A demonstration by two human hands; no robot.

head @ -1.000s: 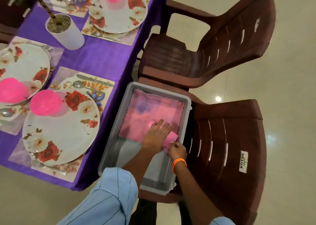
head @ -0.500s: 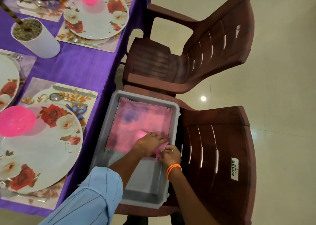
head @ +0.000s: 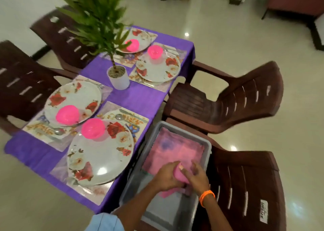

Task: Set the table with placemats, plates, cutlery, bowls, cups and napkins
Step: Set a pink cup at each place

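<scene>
Both hands, left hand and right hand, we find gripping one pink napkin over the grey tub (on a chair), the table lying to their left.

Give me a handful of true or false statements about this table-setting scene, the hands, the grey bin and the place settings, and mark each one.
1. Both hands are inside the grey bin. True: the left hand and right hand hold a pink folded napkin between them.
2. The grey bin sits on the purple tablecloth. False: it rests on a brown chair beside the table.
3. Four floral plates are laid, each with a pink bowl on it. True, for example the nearest plate and its pink bowl.
4. The potted plant lies tipped over. False: it stands upright near the table's middle.
5. An orange band is on the left wrist. False: it is on the right wrist.
</scene>
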